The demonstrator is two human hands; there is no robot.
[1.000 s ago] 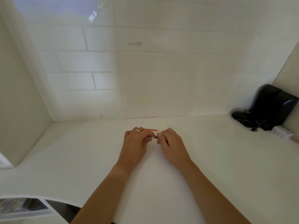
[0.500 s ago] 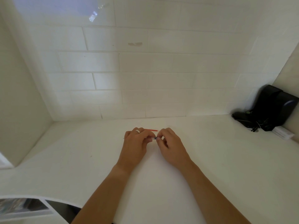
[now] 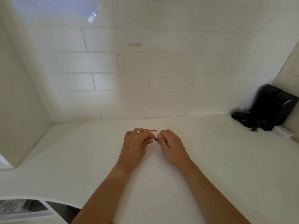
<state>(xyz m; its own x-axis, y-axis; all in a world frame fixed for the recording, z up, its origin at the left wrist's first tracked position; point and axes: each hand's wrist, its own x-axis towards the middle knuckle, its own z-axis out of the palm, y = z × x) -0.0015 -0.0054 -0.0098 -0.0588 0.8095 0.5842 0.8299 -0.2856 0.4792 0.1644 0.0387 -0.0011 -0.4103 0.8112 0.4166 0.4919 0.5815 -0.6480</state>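
Thin rod (image 3: pixel 155 139) pinched between left hand (image 3: pixel 135 147), right hand (image 3: pixel 171 147); red stick (image 3: pixel 150 130) beyond.

One left hand (image 3: pixel 134 147) and one right hand (image 3: pixel 173 147), with one ring (image 3: pixel 137 131). One red stick (image 3: pixel 150 130), one slim dark-tipped piece (image 3: pixel 155 139). One black device (image 3: pixel 273 107), one white box (image 3: pixel 282 133).

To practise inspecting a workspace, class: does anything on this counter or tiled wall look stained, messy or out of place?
A brownish smear marks one wall tile, standing out against the white. Thin cables lie tangled beside the black device in the right corner. Nothing looks spilled.
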